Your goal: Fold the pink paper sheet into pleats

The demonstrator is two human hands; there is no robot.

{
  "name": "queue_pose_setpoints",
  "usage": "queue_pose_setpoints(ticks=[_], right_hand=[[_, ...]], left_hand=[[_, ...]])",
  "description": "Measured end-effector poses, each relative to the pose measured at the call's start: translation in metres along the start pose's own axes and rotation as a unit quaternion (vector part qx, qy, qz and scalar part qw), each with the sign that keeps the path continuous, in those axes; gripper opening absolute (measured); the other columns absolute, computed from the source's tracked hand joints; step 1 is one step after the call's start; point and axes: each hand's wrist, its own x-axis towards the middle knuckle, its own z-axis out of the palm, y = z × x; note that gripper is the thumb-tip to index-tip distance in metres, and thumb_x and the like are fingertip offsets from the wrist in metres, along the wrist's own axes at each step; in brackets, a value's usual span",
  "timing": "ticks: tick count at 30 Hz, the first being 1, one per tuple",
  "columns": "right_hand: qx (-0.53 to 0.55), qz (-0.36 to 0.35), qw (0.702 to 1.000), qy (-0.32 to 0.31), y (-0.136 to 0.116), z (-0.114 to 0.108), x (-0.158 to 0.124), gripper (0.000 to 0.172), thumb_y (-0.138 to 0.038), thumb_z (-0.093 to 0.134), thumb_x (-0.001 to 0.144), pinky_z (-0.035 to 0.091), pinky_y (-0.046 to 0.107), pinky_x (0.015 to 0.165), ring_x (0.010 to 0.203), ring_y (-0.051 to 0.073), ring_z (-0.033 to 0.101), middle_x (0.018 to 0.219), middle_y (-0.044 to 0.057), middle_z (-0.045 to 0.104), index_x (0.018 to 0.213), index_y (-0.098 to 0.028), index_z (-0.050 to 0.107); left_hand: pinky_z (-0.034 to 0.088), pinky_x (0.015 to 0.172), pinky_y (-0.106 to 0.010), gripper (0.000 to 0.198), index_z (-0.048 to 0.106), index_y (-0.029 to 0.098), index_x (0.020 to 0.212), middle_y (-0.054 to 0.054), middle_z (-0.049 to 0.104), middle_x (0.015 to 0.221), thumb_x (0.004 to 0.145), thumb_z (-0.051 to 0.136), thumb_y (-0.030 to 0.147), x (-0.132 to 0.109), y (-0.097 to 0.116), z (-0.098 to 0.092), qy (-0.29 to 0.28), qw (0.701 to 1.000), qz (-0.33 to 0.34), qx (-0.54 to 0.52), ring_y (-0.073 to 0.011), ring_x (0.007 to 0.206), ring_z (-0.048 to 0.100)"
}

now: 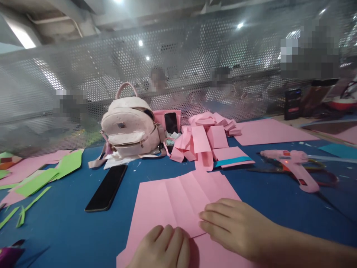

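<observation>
A pink paper sheet [178, 201] with several vertical fold creases lies on the blue table [69, 230] right in front of me. My left hand [163, 247] rests on its near edge with fingers curled, knuckles up. My right hand [237, 227] lies flat on the sheet's right part, fingertips pointing left along a slanted fold line. Both hands press the paper down; neither lifts it.
A black phone [106, 188] lies left of the sheet. Behind stand a pink backpack [129, 128], a second phone [171, 123] and a pile of folded pink paper [209, 139]. A pink glue gun [292, 163] and scissors [320, 175] lie right. Green paper scraps [41, 178] sit left. A perforated metal screen [178, 74] backs the table.
</observation>
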Motion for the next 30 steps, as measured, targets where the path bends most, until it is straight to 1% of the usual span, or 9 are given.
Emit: queue_pose_setpoints(ticks=[4, 7, 10, 13, 15, 17, 22, 26, 30], right_hand=[[0.026, 0.019, 0.999, 0.002, 0.008, -0.002, -0.004, 0.031, -0.011, 0.036, 0.102, 0.042, 0.031, 0.069, 0.08, 0.017, 0.059, 0.09, 0.004, 0.072, 0.104, -0.018, 0.066], [0.059, 0.045, 0.997, -0.034, 0.013, -0.002, -0.008, 0.036, -0.012, 0.03, 0.104, 0.034, 0.033, 0.063, 0.073, 0.018, 0.052, 0.084, 0.002, 0.068, 0.096, -0.02, 0.064], [0.058, 0.058, 0.993, -0.083, 0.019, 0.002, -0.009, 0.028, -0.011, 0.037, 0.1, 0.026, 0.033, 0.059, 0.068, 0.019, 0.044, 0.078, 0.001, 0.06, 0.083, -0.021, 0.056], [0.068, 0.06, 0.986, -0.143, 0.027, 0.006, -0.009, 0.017, -0.009, 0.051, 0.09, 0.022, 0.033, 0.058, 0.065, 0.018, 0.038, 0.076, -0.001, 0.053, 0.078, -0.021, 0.049], [0.107, 0.073, 0.976, -0.174, 0.034, 0.009, -0.009, 0.017, -0.009, 0.054, 0.087, 0.023, 0.033, 0.059, 0.065, 0.018, 0.038, 0.077, -0.001, 0.051, 0.078, -0.022, 0.046], [0.164, 0.101, 0.964, -0.183, 0.041, 0.011, -0.01, 0.018, -0.015, 0.05, 0.094, 0.026, 0.031, 0.06, 0.066, 0.017, 0.04, 0.077, -0.002, 0.051, 0.078, -0.022, 0.045], [0.26, 0.173, 0.935, -0.169, 0.054, 0.014, -0.01, 0.029, -0.03, 0.04, 0.104, 0.029, 0.029, 0.062, 0.068, 0.016, 0.046, 0.074, -0.002, 0.052, 0.078, -0.021, 0.048], [0.248, 0.193, 0.935, -0.162, 0.053, 0.013, -0.008, 0.029, -0.03, 0.041, 0.103, 0.029, 0.029, 0.064, 0.069, 0.017, 0.045, 0.074, -0.001, 0.052, 0.076, -0.021, 0.048], [0.206, 0.206, 0.943, -0.16, 0.047, 0.011, -0.006, 0.026, -0.025, 0.042, 0.101, 0.029, 0.029, 0.064, 0.068, 0.016, 0.044, 0.075, -0.001, 0.052, 0.075, -0.021, 0.045]], left_hand=[[0.039, 0.045, -0.027, 0.012, 0.063, 0.015, 0.087, 0.001, 0.07, 0.072, 0.089, 0.053, 0.009, -0.008, -0.005, 0.006, -0.014, 0.999, -0.024, -0.027, -0.0134, 0.056, 0.064], [0.038, 0.046, -0.027, 0.011, 0.061, 0.016, 0.088, 0.001, 0.069, 0.073, 0.092, 0.051, 0.013, -0.015, -0.005, 0.016, -0.01, 0.996, -0.071, -0.054, -0.0144, 0.058, 0.062], [0.035, 0.047, -0.029, 0.015, 0.059, 0.018, 0.082, 0.0, 0.063, 0.068, 0.092, 0.049, 0.012, -0.017, -0.006, 0.025, -0.02, 0.993, -0.087, -0.074, -0.0157, 0.055, 0.057], [0.034, 0.048, -0.029, 0.013, 0.056, 0.02, 0.08, 0.002, 0.06, 0.069, 0.092, 0.056, 0.013, -0.016, -0.016, 0.031, -0.052, 0.989, -0.051, -0.125, -0.0142, 0.054, 0.052], [0.036, 0.051, -0.029, 0.012, 0.056, 0.02, 0.085, 0.002, 0.061, 0.074, 0.093, 0.053, 0.013, -0.016, -0.024, 0.033, -0.085, 0.977, -0.031, -0.193, -0.0139, 0.058, 0.053], [0.038, 0.054, -0.029, 0.015, 0.056, 0.021, 0.088, 0.002, 0.062, 0.076, 0.095, 0.046, 0.012, -0.019, -0.032, 0.035, -0.12, 0.956, -0.031, -0.264, -0.0146, 0.061, 0.053], [0.036, 0.06, -0.031, 0.014, 0.054, 0.024, 0.085, 0.003, 0.06, 0.071, 0.094, 0.043, 0.019, -0.023, -0.049, 0.032, -0.224, 0.895, -0.081, -0.378, -0.0151, 0.063, 0.055], [0.035, 0.065, -0.029, 0.02, 0.05, 0.024, 0.078, 0.006, 0.063, 0.071, 0.095, 0.044, 0.017, -0.014, -0.06, 0.021, -0.29, 0.855, -0.123, -0.412, -0.0117, 0.062, 0.055], [0.036, 0.066, -0.029, 0.017, 0.053, 0.024, 0.08, 0.007, 0.064, 0.074, 0.092, 0.046, 0.013, -0.009, -0.061, 0.015, -0.332, 0.856, -0.127, -0.376, -0.0128, 0.063, 0.055]])
